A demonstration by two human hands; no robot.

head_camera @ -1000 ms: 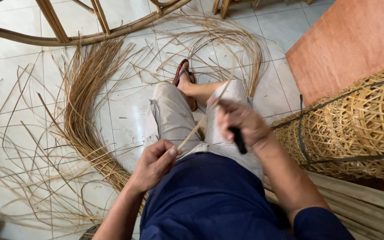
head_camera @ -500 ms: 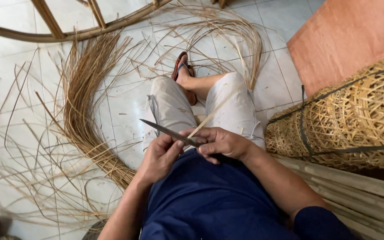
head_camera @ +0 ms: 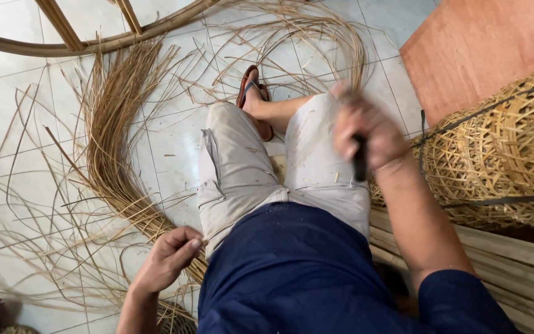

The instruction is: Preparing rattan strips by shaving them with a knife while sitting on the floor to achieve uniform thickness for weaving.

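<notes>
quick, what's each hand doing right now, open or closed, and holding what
Left hand: closed, fingertips pinched; what they pinch cannot be told.
Right hand: closed on a dark-handled tool, motion-blurred.

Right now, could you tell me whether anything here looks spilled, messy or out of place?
Yes: loose rattan strips lie scattered in tangled arcs across the tiled floor, and pale shavings fleck the person's shorts. The woven basket on the right looks intact.

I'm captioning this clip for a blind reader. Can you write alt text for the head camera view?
Seen from above, a seated person's right hand grips a dark knife handle over the knee, while the left hand pinches by the hip. Loose rattan strips litter the tiled floor; a woven basket lies to the right.
</notes>
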